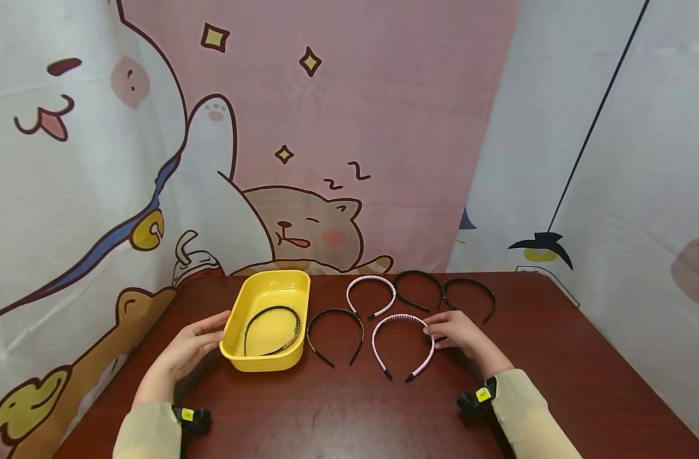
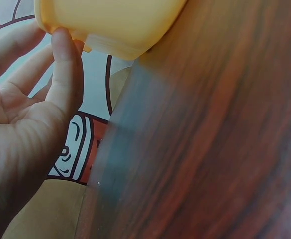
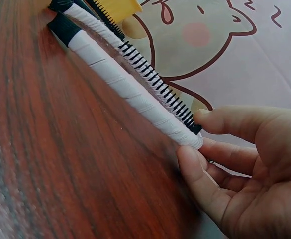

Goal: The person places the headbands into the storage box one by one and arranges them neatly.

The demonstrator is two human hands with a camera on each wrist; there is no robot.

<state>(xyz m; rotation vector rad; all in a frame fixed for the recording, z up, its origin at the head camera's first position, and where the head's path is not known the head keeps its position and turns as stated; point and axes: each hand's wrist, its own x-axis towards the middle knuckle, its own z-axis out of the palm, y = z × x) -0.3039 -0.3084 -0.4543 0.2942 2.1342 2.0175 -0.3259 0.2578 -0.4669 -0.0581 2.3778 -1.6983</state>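
Observation:
A yellow plastic basket (image 1: 263, 364) stands on the table with one dark toothed headband (image 1: 279, 307) lying inside. My left hand (image 1: 191, 344) holds the basket's left rim, thumb and fingertips at its edge; in the left wrist view the thumb (image 2: 65, 55) meets the yellow rim. To the right, a pale pink headband (image 1: 404, 317) with dark tips lies with its ends toward me. My right hand (image 1: 455, 331) pinches its right side between thumb and fingers. The right wrist view shows the wrapped band (image 3: 130, 94) and its row of dark teeth near the fingertips.
Between basket and pink headband lies a dark headband (image 1: 335, 311). Behind are another pale headband (image 1: 372, 278) and two black ones, one at centre back (image 1: 418, 272) and another further right (image 1: 469, 280). A cartoon-printed curtain (image 1: 384, 127) hangs behind the brown table (image 1: 326, 414).

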